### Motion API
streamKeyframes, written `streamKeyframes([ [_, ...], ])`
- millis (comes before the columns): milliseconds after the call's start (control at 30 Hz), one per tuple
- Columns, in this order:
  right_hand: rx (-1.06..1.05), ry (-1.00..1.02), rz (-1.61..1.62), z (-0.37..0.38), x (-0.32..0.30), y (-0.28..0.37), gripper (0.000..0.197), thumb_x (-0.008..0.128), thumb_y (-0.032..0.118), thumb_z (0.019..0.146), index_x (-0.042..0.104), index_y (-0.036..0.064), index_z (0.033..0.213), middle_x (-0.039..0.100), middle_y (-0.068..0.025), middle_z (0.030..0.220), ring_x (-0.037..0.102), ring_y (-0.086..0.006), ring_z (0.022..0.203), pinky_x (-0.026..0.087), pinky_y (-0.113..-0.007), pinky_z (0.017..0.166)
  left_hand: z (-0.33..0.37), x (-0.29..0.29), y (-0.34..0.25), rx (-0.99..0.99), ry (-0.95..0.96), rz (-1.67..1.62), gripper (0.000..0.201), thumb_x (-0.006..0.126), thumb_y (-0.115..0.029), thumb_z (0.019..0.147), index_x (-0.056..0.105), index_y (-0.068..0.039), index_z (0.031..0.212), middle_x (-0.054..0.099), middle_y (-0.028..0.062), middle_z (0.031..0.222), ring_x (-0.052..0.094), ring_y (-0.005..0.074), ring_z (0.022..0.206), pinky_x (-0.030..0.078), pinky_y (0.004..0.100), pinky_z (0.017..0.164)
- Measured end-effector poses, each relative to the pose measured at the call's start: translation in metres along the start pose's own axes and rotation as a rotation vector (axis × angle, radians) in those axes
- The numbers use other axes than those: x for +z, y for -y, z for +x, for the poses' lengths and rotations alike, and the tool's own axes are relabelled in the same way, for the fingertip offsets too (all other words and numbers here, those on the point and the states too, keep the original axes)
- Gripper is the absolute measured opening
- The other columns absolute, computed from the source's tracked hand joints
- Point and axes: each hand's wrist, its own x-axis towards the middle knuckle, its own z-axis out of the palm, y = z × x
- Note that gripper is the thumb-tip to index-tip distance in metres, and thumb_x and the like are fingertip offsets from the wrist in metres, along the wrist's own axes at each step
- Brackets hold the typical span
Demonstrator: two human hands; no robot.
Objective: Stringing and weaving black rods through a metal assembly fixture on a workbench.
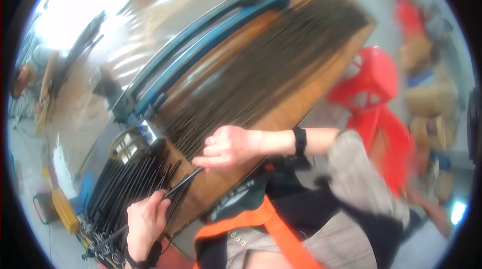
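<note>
A thin dark rod point(182, 184) slants across the front of me, low on the left toward the middle. My left hand point(145, 221) is closed around it, fingers curled and thumb along its side. The rod's upper end meets the fingertips of my right hand point(228, 146), which is closed in a pinch there; the palm side is hidden. Many long dark rods point(261, 73) lie side by side on the wooden table point(286, 118) beyond my right hand. Beside my left hand are shorter-looking black rods point(128, 183), fanned out parallel to one another.
A blue rail frame point(201, 53) runs across the table, with a round yellowish part point(128, 146) near its near end. Red plastic chairs point(374, 78) stand at the right, cardboard boxes point(429, 100) behind. Metal rings point(103, 244) cluster at lower left. Another person point(37, 65) is at far left.
</note>
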Motion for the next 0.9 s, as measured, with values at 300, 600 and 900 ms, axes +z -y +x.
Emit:
streamKeyframes([
  [300,0.114,0.265,-0.051,0.006,-0.031,0.002,0.032,0.070,0.029,0.085,0.061,0.0073,0.106,0.057,-0.0034,0.074,0.061,-0.0188,0.066,0.049,-0.031,0.048,0.039,-0.003,-0.012,-0.238,0.348,-0.443,0.017,0.063,-0.014,0.091,0.069,-0.001,0.098,0.065,0.0220,0.081,0.066,0.0385,0.072,0.051,0.0420,0.065],
  [600,0.648,-0.107,-0.127,-0.037,-0.057,-0.093,0.051,0.076,0.028,0.083,0.060,0.0147,0.130,0.067,-0.0098,0.087,0.067,-0.0254,0.074,0.054,-0.034,0.060,0.074,-0.039,0.001,0.149,-0.392,0.045,0.020,0.064,-0.001,0.086,0.066,0.000,0.106,0.065,0.0210,0.089,0.064,0.0391,0.082,0.050,0.0422,0.068],
  [900,0.764,-0.203,-0.324,-0.041,-0.099,-0.133,0.042,0.075,0.027,0.085,0.064,0.0134,0.124,0.067,-0.0097,0.079,0.066,-0.0238,0.065,0.054,-0.036,0.058,0.174,-0.057,-0.025,0.439,-0.440,0.387,0.036,0.060,0.000,0.086,0.059,-0.004,0.122,0.059,0.0162,0.085,0.059,0.0361,0.078,0.050,0.0447,0.067],
])
